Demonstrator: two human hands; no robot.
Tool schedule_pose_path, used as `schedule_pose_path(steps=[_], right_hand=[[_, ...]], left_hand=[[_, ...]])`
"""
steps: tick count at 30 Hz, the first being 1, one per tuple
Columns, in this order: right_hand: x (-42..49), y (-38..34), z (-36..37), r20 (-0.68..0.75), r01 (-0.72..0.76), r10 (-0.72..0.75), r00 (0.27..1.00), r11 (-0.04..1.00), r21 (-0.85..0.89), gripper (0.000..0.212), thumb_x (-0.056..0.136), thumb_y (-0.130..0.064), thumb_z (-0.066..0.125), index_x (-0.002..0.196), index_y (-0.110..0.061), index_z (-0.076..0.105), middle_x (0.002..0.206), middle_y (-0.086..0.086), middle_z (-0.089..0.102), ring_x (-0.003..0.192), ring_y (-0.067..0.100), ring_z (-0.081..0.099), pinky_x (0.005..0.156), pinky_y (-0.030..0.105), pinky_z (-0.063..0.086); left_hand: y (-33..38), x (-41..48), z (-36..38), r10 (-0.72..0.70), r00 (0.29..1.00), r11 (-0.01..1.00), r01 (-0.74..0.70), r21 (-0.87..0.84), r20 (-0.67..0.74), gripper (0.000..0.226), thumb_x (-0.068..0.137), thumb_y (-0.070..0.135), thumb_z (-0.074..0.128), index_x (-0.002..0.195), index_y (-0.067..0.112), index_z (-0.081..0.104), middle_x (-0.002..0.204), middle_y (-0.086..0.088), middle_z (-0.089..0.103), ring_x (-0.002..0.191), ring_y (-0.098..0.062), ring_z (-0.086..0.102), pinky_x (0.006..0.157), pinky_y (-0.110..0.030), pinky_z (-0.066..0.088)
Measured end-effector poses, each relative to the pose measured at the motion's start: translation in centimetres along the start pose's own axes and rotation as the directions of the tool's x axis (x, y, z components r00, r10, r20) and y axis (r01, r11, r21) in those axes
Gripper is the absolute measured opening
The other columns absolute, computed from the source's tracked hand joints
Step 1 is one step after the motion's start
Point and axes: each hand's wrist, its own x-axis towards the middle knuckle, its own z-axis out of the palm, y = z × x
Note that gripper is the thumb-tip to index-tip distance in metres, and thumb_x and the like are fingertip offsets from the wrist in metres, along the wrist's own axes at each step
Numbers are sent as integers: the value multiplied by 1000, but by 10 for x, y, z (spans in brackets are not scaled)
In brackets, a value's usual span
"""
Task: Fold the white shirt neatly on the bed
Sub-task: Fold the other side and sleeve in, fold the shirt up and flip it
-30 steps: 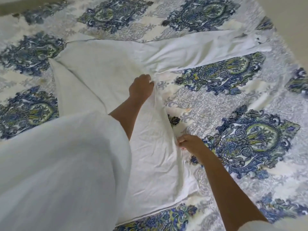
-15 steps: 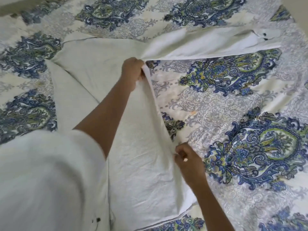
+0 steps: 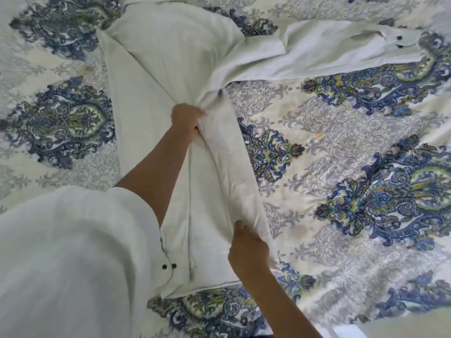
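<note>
The white shirt [image 3: 156,76] lies spread on the patterned bedspread [image 3: 341,154]. My left hand [image 3: 186,118] grips the shirt's right side near the armpit and holds that edge lifted off the bed. My right hand [image 3: 247,248] pinches the same edge lower down, near the hem. The fabric between my hands is raised and turned leftwards over the shirt's body. The shirt's right sleeve [image 3: 341,51] trails off to the upper right, its cuff with two dark buttons lying flat. The left side is folded inward.
My own white sleeve [image 3: 68,259] fills the lower left and hides part of the shirt's hem. The bed's edge [image 3: 390,330] shows at the lower right. The blue and green paisley bedspread stretches to the right of the shirt.
Both hands have lifted the shirt's right edge and carried it leftwards over the body. The right sleeve has been dragged in with it.
</note>
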Motion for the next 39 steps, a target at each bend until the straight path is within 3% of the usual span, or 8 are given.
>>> schedule_pose_path(steps=[5, 9, 13, 17, 22, 31, 34, 39], right_hand=[[-17, 7, 11, 151, 0, -16, 988, 994, 106, 42, 93, -23, 47, 130, -9, 34, 123, 9, 52, 111, 28, 55, 78, 32, 44], [-22, 33, 9, 183, -70, 5, 983, 934, 349, 22, 90, -20, 50, 108, -11, 58, 111, 10, 64, 103, 26, 59, 85, 31, 48], [-32, 75, -3, 55, -197, 199, 978, 821, 536, 18, 85, -4, 50, 93, -14, 63, 93, 4, 65, 81, 22, 61, 65, 26, 46], [-39, 100, 4, -29, -20, 31, 999, 944, 328, 34, 74, 7, 52, 101, -10, 63, 104, 3, 55, 104, 23, 50, 74, 30, 43], [-42, 104, 21, -202, 247, -232, 951, 968, 51, 18, 63, 4, 71, 73, -8, 62, 76, 7, 60, 78, 30, 58, 57, 36, 53], [-49, 116, 27, -165, 99, -59, 985, 965, 241, 11, 82, -9, 63, 92, -4, 62, 96, 11, 61, 85, 28, 61, 67, 33, 50], [-47, 120, 29, 2, -42, 46, 999, 875, 483, 6, 86, -7, 58, 90, -6, 62, 92, 5, 60, 83, 22, 58, 73, 28, 44], [-55, 113, 26, 110, -131, 74, 991, 394, 910, 39, 81, 15, 56, 113, -8, 56, 86, -4, 61, 72, 8, 58, 57, 17, 48]], left_hand=[[-33, -43, -5, -14, 989, 993, 32, -115, 149, 14, 88, 11, 60, 100, 4, 57, 87, -12, 62, 72, -23, 62, 60, -31, 57], [-88, -105, 10, -167, 950, 977, 195, -88, 263, 23, 84, -5, 57, 68, 10, 50, 68, -8, 54, 46, -13, 56, 45, -24, 52], [-154, -159, 18, -307, 890, 933, 352, -80, 336, 19, 84, -4, 58, 76, 13, 56, 75, -7, 59, 63, -17, 56, 50, -23, 52], [-192, -197, 26, -330, 899, 917, 377, -128, 287, 20, 85, -6, 58, 77, 12, 56, 75, -7, 63, 57, -14, 65, 54, -21, 56], [-208, -212, 27, -249, 965, 957, 258, -136, 80, 12, 85, 1, 61, 79, 12, 58, 74, -7, 57, 66, -19, 53, 51, -21, 49], [-229, -234, 28, -290, 907, 925, 348, -154, 305, 14, 83, 0, 60, 88, 13, 62, 91, -9, 63, 91, -26, 57, 80, -33, 46], [-233, -239, 28, -257, 880, 805, 424, -415, 400, 25, 84, -5, 51, 98, 13, 60, 95, -4, 66, 90, -21, 61, 79, -36, 48], [-231, -241, 25, -224, 861, 725, 461, -513, 457, 34, 63, 3, 58, 96, 10, 58, 94, -3, 68, 88, -20, 63, 73, -33, 50]])
